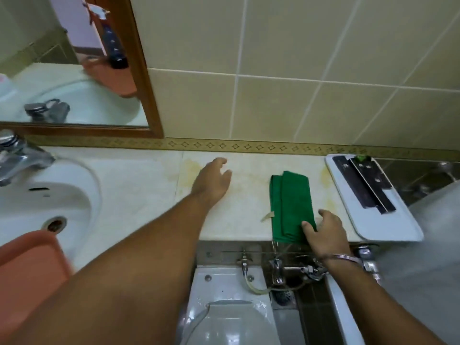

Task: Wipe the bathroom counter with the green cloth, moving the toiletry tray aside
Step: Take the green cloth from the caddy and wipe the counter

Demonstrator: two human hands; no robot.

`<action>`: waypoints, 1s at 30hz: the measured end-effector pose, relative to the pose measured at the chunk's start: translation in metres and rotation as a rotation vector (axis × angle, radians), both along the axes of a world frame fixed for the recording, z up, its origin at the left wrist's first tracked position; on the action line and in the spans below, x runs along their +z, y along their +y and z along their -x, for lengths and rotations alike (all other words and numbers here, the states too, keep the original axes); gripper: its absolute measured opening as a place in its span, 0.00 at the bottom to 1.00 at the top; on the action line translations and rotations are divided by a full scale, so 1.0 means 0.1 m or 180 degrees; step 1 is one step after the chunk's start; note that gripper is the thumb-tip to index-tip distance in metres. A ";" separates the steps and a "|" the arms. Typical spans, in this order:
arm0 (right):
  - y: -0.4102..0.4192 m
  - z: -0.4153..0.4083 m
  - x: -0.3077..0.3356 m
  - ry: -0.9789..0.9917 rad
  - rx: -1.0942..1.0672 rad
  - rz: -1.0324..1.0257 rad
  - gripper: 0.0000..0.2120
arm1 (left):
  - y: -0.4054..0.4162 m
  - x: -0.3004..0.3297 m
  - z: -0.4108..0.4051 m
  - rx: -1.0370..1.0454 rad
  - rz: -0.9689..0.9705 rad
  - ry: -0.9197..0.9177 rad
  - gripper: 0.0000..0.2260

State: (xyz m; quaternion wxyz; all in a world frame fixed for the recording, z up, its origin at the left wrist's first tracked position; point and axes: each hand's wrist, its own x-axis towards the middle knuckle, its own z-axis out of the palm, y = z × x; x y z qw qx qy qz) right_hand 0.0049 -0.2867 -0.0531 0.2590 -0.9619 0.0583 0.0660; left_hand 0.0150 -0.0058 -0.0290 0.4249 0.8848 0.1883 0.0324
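Beige tiled wall fills the upper half of the frame, with a wood-framed mirror (74, 61) at upper left and a pale counter (139, 185) running across the middle. A white sink (49, 195) with a chrome tap (17, 155) sits at the left edge, and an orange basin (27, 265) shows at lower left.

The green cloth (290, 205) lies folded right of centre, its near end hanging slightly over the counter's front edge. The right hand (323, 232) rests at the cloth's lower right corner, fingers spread and touching the fabric, nothing gripped yet. The left hand (211, 180) lies open and flat on bare counter at centre, holding nothing.

The white tray (388, 220) sits at the far right end of the counter, holding flat dark packets (363, 183), and its near corner juts past the front edge.

Risks, as I judge them: that overhanging tray could tip off if a wiping stroke or the right forearm nudges it, dropping toward the pipes and valves (293, 267) below. The cloth, already over the edge, could slip down toward the toilet (224, 307) if pulled carelessly. Yellowish stains near the tray mean wiping close to it, which makes a bump more likely.
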 end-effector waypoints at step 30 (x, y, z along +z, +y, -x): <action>0.55 -1.21 -0.43 -0.0176 0.1976 0.1749 0.31 | 1.04 -0.90 0.77 -0.0213 -0.2305 0.0974 0.59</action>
